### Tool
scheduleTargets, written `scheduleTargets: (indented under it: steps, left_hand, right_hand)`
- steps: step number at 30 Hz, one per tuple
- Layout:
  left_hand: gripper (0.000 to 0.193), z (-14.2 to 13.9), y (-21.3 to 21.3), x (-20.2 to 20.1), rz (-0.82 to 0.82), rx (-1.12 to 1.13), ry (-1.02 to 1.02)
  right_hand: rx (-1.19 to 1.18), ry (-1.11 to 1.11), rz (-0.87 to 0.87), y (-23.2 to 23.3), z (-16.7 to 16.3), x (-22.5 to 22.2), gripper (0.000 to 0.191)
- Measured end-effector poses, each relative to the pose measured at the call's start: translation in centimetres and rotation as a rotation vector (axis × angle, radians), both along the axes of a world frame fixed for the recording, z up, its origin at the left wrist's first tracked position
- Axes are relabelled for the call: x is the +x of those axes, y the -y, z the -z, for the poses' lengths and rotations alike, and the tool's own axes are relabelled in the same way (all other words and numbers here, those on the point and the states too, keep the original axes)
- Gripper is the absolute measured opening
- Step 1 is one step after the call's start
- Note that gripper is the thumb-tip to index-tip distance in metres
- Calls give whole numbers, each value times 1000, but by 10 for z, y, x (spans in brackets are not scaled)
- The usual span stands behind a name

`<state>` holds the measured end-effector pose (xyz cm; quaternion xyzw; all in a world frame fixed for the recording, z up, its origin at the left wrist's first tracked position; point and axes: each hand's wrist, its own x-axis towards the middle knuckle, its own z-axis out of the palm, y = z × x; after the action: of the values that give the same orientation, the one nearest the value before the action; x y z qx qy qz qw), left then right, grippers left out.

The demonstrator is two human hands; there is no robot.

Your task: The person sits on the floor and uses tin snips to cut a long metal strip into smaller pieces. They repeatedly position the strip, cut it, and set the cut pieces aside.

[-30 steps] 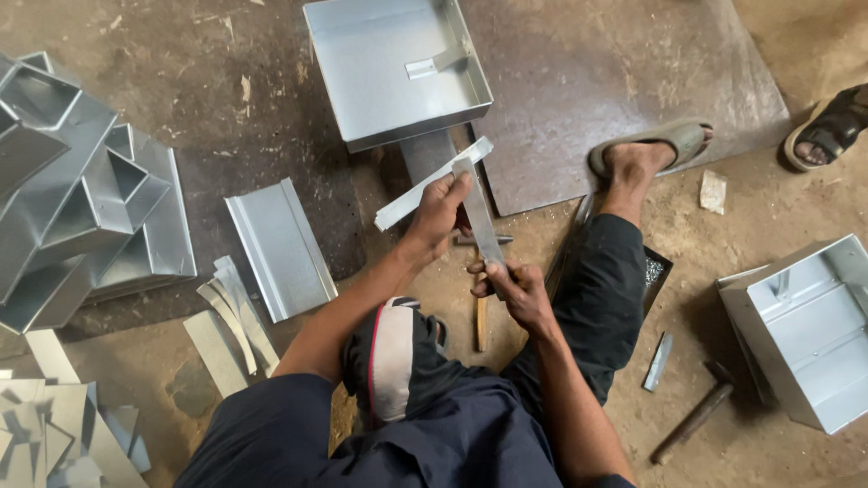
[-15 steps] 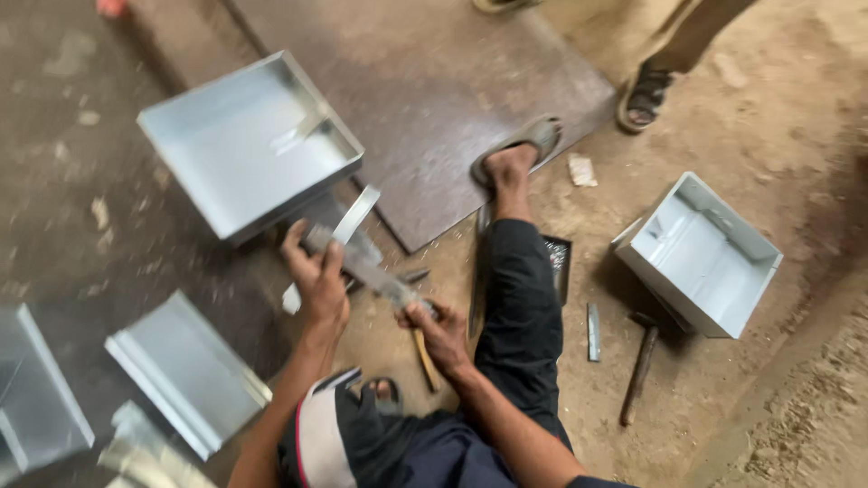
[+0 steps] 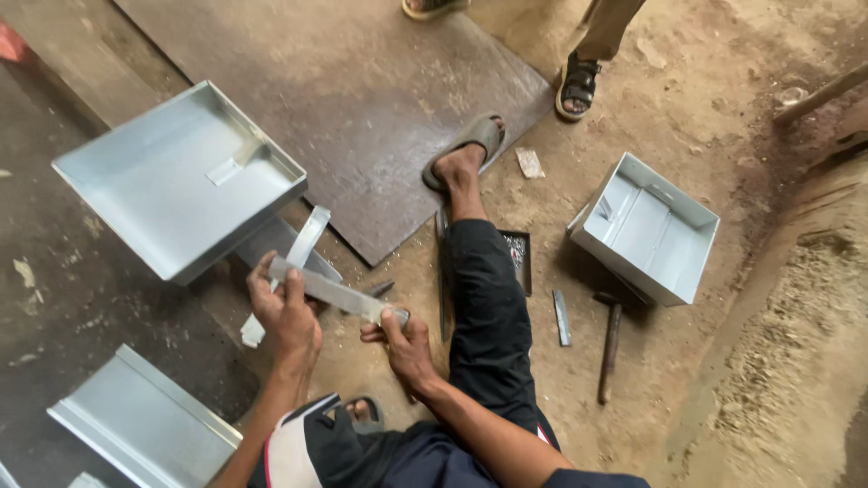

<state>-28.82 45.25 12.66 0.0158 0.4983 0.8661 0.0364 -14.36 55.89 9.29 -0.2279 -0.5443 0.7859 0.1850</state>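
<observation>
Observed: the person sits on the earth floor with both hands on one long, flat strip of grey sheet metal. The left hand is clenched over the strip's left end, fingers wrapped across its top face. The right hand grips the right end, thumb on top.

Judgement on the step: the strip looks thin and springy, so both grips should stay firm and level to prevent twisting, with skin kept off the cut edges.

Position: the strip spans the gap between the two sets of fingers, tilted down toward the right hand. A second, narrower pale metal strip crosses beneath it, just beyond the left fingers. A shallow square galvanised tray lies further out, up-left; a wooden-handled hammer lies well right of the right hand.
</observation>
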Motion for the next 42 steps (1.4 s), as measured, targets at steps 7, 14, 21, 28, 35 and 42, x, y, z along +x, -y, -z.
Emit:
scheduleTargets:
  steps: [7,14,21,28,35,42]
  left_hand:
    - [44,-11,5,10,314,279,294]
    - [43,11,7,16,301,221,370]
    - [38,10,14,11,315,210,369]
    - [40,11,10,11,260,204,441]
    - [35,35,8,14,301,202,489]
    - [41,32,1,16,327,185,395]
  right_hand:
    - [121,-101,-12,-12,-22,-10,29]
    - [-39,-186,-144,-23,-2,-15,26]
    - [-141,-196,-236,-29,15,-19,26]
    - [-60,-137,-165,-29,22,-12,27]
    - [-61,-111,-242,-40,50,2,30]
    - [-27,-77,-143,-39,56,-3,26]
